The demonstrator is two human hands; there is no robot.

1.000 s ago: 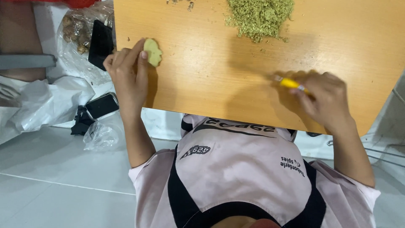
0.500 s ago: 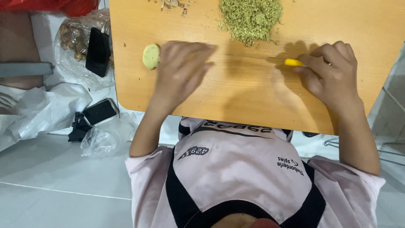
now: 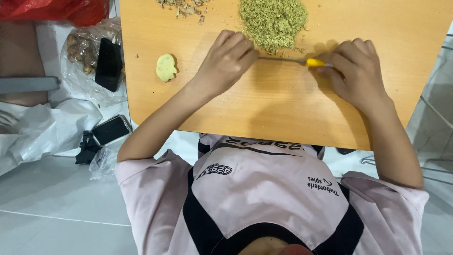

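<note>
On the far left, white plastic bags lie on the pale floor. A red bag sits at the top corner. Next to it is a clear bag of brown roots, with a black phone lying partly on it. A second phone rests lower down, near your left elbow.

Then comes the wooden counter. On its left side sits one small, pale peeled root piece. It lies alone, apart from your hands. Some brown peel scraps lie at the top edge.

Your left hand is next. It lies palm down, with the fingers bent and pressing on the thin metal blade of a knife. The grip here is loose and flat; it pushes on the blade more than it wraps around it.

Just above the blade is a heap of finely chopped greenish-yellow bits. The blade lies along the bottom edge of the heap, touching it.

The knife has a yellow handle, and it points right. Your right hand has its grip closed around that handle, with only a bit of yellow showing by your fingers. The knife lies flat across the counter, between your two hands.

At the bottom, your pink and black shirt fills the view.
</note>
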